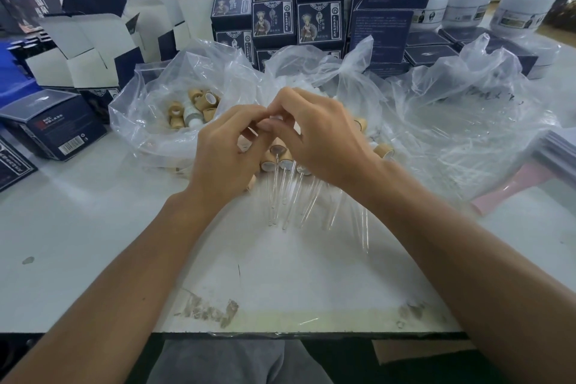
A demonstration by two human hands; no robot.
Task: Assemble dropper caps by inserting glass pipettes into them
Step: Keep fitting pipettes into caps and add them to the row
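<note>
My left hand (224,146) and my right hand (314,137) meet at the table's middle, fingertips pinched together on a small part between them; that part is mostly hidden by the fingers. Just below the hands lies a row of assembled dropper caps (277,156), tan wood-look collars with glass pipettes (291,196) pointing toward me. A clear plastic bag (146,115) at the left holds several loose tan caps (193,109). More tan caps (382,150) lie behind my right wrist.
Crumpled clear plastic bags (452,121) spread across the right. Stacked dark blue boxes (299,0) and open white-lined cartons (93,50) line the back. White jars (526,9) stand far right. A pink-edged stack (530,171) lies at the right; the white table (93,243) ends near me.
</note>
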